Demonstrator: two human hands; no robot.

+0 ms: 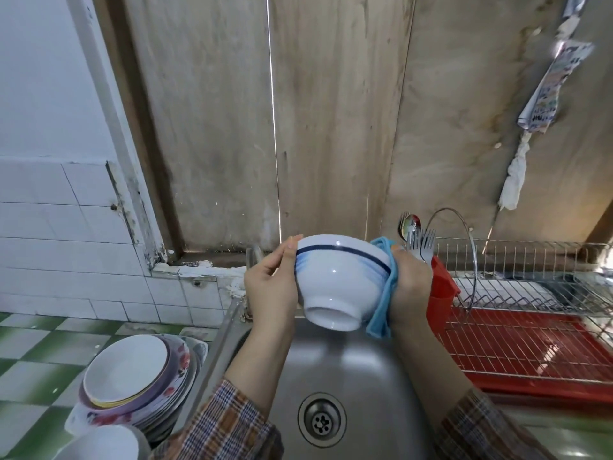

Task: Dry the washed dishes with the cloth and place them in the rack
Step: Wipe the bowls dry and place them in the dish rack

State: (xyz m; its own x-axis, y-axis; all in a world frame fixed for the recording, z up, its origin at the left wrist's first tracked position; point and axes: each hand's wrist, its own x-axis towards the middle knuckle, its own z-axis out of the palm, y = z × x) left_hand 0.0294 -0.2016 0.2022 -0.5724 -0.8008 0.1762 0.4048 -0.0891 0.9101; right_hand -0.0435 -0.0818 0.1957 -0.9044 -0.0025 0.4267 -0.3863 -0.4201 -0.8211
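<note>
Left hand [270, 287] grips bowl [341, 280] rim; right hand [409, 283] presses cloth [381, 313].

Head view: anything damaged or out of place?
The bowl looks intact, held over the sink by the left hand and the right hand with the cloth. Only the tile edge behind the sink looks chipped and stained.

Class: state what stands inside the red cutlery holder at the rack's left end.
Forks and a spoon stand in the red holder, heads up. Their handles are hidden by its wall and the right hand.
</note>
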